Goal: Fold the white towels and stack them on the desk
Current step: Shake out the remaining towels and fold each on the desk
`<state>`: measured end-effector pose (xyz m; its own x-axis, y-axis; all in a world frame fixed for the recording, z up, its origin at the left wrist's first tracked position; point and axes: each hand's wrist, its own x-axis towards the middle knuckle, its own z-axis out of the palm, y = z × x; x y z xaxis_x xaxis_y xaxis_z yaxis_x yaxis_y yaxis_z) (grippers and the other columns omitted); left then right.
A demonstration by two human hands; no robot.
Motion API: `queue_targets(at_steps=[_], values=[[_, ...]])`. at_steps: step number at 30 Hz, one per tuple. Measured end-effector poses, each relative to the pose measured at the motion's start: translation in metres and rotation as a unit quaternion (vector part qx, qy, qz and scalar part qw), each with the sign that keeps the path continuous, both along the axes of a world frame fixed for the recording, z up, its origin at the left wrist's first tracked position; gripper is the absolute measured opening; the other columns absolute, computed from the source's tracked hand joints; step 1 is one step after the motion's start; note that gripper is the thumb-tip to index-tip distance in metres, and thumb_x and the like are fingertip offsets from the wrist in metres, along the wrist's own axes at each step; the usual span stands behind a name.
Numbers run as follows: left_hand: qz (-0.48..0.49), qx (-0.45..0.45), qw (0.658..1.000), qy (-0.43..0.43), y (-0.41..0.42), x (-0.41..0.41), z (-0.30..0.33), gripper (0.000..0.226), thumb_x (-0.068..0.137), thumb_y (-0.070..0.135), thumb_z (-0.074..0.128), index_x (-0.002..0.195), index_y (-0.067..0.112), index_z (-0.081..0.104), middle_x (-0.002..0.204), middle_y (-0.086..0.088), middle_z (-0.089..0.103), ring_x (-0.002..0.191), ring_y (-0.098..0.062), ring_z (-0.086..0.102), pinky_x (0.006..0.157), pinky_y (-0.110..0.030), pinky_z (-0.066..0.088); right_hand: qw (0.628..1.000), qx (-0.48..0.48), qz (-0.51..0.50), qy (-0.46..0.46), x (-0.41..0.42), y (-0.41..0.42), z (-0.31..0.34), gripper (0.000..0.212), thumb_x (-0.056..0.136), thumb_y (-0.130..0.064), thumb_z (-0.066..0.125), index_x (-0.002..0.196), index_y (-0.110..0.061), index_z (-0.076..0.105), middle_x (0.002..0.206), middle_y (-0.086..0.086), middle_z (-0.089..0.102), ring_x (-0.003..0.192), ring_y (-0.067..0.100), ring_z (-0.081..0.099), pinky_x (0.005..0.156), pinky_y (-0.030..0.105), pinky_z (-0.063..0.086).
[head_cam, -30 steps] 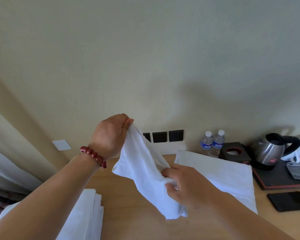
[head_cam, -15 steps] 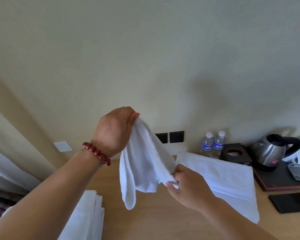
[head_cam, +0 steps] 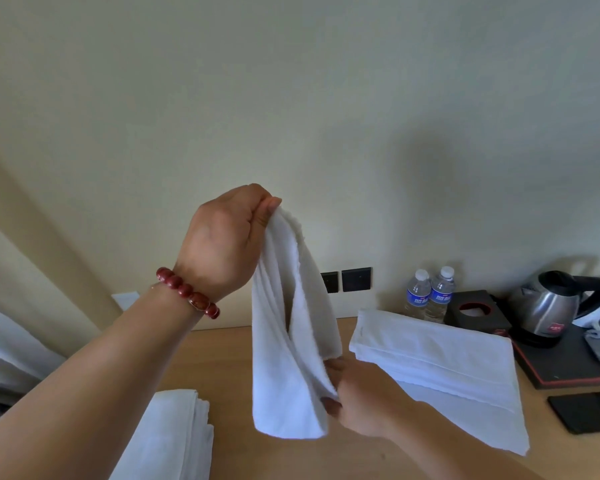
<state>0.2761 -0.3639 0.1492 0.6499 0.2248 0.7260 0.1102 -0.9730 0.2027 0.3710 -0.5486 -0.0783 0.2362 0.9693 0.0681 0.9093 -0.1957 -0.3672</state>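
A plain cream wall backs the wooden desk [head_cam: 222, 375]. Above it, the left hand [head_cam: 222, 244] pinches the small white towel [head_cam: 288, 341] at its top; the right hand [head_cam: 357, 400] grips a lower edge. A weak pinch could drop it, rumpled, left of the folded towel [head_cam: 437, 362].

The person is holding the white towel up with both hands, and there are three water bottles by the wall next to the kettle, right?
Not quite. The head view shows two water bottles, not three. The rest is right: both the left hand and right hand hold the towel up, and the kettle is nearby.
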Motion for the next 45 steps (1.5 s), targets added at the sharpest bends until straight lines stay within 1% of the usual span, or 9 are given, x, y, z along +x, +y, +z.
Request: queue_targets(at_steps=[5,10,15,19,25,29,32,37,45], values=[[0.016,-0.015,0.999,-0.03,0.003,-0.006,0.013,0.037,0.104,0.026,0.04,0.077,0.003,0.053,0.06,0.004,0.043,0.06,-0.015,0.038,0.055,-0.011,0.032,0.998,-0.011,-0.064,-0.018,0.009,-0.004,-0.023,0.046,0.103,-0.038,0.042,0.147,-0.042,0.033,0.137,-0.011,0.056,0.119,0.018,0.057,0.085,0.033,0.047],[0.025,-0.019,0.999,-0.032,0.008,-0.01,0.011,0.036,0.104,0.026,0.041,0.076,0.006,0.052,0.059,0.005,0.043,0.061,-0.015,0.039,0.054,-0.01,0.032,0.967,0.211,-0.14,-0.02,0.009,-0.007,-0.023,0.013,0.093,-0.036,0.05,0.104,-0.033,0.056,0.09,-0.012,0.061,0.075,0.018,0.063,0.06,0.024,0.038],[0.014,-0.016,0.999,-0.026,0.005,-0.003,0.007,0.035,0.105,0.026,0.041,0.077,0.008,0.052,0.06,0.012,0.041,0.061,-0.014,0.039,0.055,-0.01,0.031,0.874,0.436,-0.207,-0.05,0.001,0.013,0.012,0.045,0.082,-0.044,0.077,0.108,-0.013,0.057,0.107,0.007,0.062,0.099,0.026,0.058,0.089,0.033,0.048],[0.009,-0.009,0.999,-0.037,0.0,0.003,0.014,0.034,0.105,0.027,0.04,0.078,0.011,0.053,0.06,0.013,0.042,0.062,-0.011,0.043,0.054,-0.01,0.032,0.89,0.383,-0.246,0.02,-0.005,0.031,0.031,0.085,0.074,-0.053,0.077,0.14,-0.014,0.04,0.139,0.01,0.05,0.128,0.031,0.051,0.105,0.045,0.044],[0.014,-0.012,0.999,-0.031,0.0,0.005,0.017,0.032,0.104,0.029,0.04,0.079,0.013,0.053,0.06,0.013,0.042,0.064,-0.001,0.047,0.054,-0.009,0.031,0.864,0.405,-0.287,0.083,-0.015,0.044,0.052,0.073,0.085,-0.024,0.056,0.151,-0.028,0.024,0.149,-0.001,0.047,0.126,0.02,0.054,0.095,0.043,0.053],[0.019,-0.022,0.999,-0.033,0.003,0.003,0.013,0.036,0.104,0.027,0.04,0.077,0.008,0.052,0.059,0.01,0.042,0.065,-0.009,0.046,0.053,-0.01,0.031,0.872,0.409,-0.267,0.042,-0.024,0.037,0.043,0.07,0.096,-0.053,0.05,0.153,-0.021,0.027,0.156,0.008,0.037,0.14,0.026,0.042,0.109,0.041,0.043],[0.007,-0.017,0.999,-0.028,-0.001,0.005,0.009,0.033,0.104,0.028,0.04,0.077,0.013,0.052,0.059,0.012,0.041,0.065,-0.006,0.048,0.055,-0.011,0.032,0.874,0.398,-0.277,0.028,-0.028,0.041,0.042,0.068,0.095,-0.057,0.05,0.149,-0.019,0.035,0.145,0.006,0.05,0.13,0.025,0.052,0.106,0.038,0.044],[0.013,-0.025,0.999,-0.031,-0.001,0.002,0.009,0.038,0.104,0.027,0.04,0.077,0.005,0.054,0.059,0.01,0.043,0.061,-0.016,0.039,0.054,-0.011,0.032,0.847,0.402,-0.335,0.095,-0.009,0.041,0.047,0.052,0.087,-0.015,0.043,0.134,-0.037,0.043,0.086,-0.008,0.068,0.067,0.016,0.061,0.06,0.03,0.048],[0.026,-0.025,0.999,-0.031,0.005,-0.003,0.008,0.039,0.104,0.029,0.039,0.079,0.003,0.056,0.059,0.008,0.043,0.061,-0.017,0.039,0.054,-0.011,0.032,0.888,0.43,-0.146,-0.075,-0.007,0.013,0.024,0.038,0.084,0.0,0.04,0.111,-0.022,0.056,0.122,0.005,0.052,0.073,0.019,0.056,0.055,0.017,0.038]])
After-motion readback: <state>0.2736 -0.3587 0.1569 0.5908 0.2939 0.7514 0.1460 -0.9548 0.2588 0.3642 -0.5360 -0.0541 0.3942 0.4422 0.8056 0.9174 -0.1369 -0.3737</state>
